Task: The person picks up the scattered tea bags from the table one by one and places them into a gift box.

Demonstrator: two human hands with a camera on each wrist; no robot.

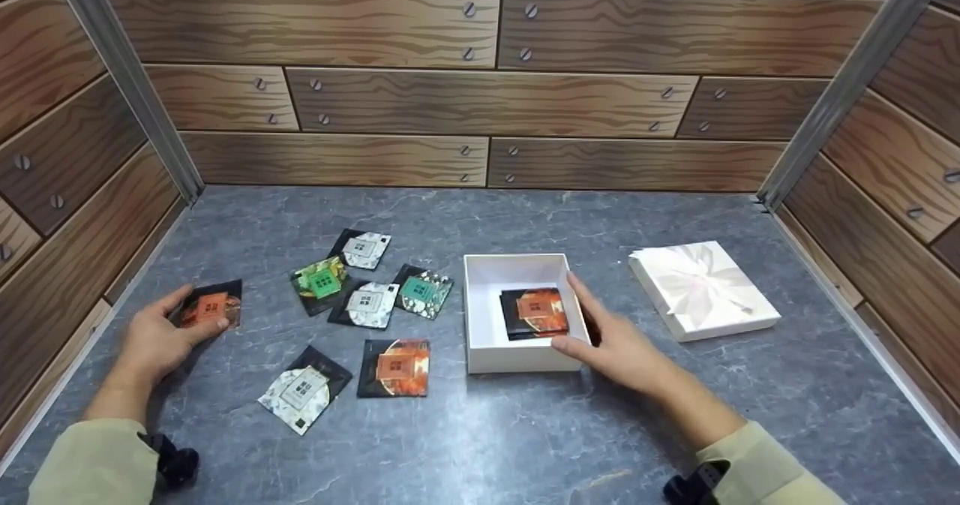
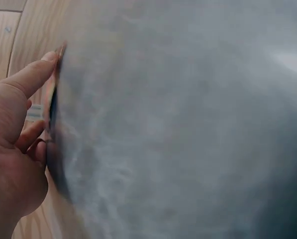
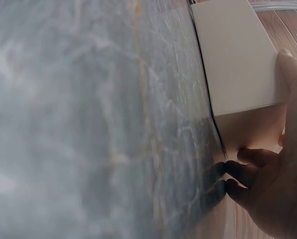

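Note:
At the far left, my left hand [image 1: 154, 340] pinches a flat black-and-orange sachet [image 1: 208, 307] between thumb and fingers. The left wrist view shows this sachet [image 2: 53, 102] nearly edge-on. My right hand [image 1: 622, 355] holds the front right corner of an open white box [image 1: 523, 360], thumb at the rim and fingers along the right side. From the right wrist, the box [image 3: 238, 59] stands on the table, with curled fingertips against its side wall. Inside the box lies a small stack of black-and-orange sachets [image 1: 536, 311], toward its right side.
Several sachets lie between the left hand and the box: a green one [image 1: 322, 284], a teal one [image 1: 422, 291], white ones [image 1: 304, 389] and another orange one [image 1: 395, 368]. A white lid [image 1: 705, 287] with a ribbon bow rests at the right. Wood-patterned walls [image 1: 480, 103] enclose the grey table.

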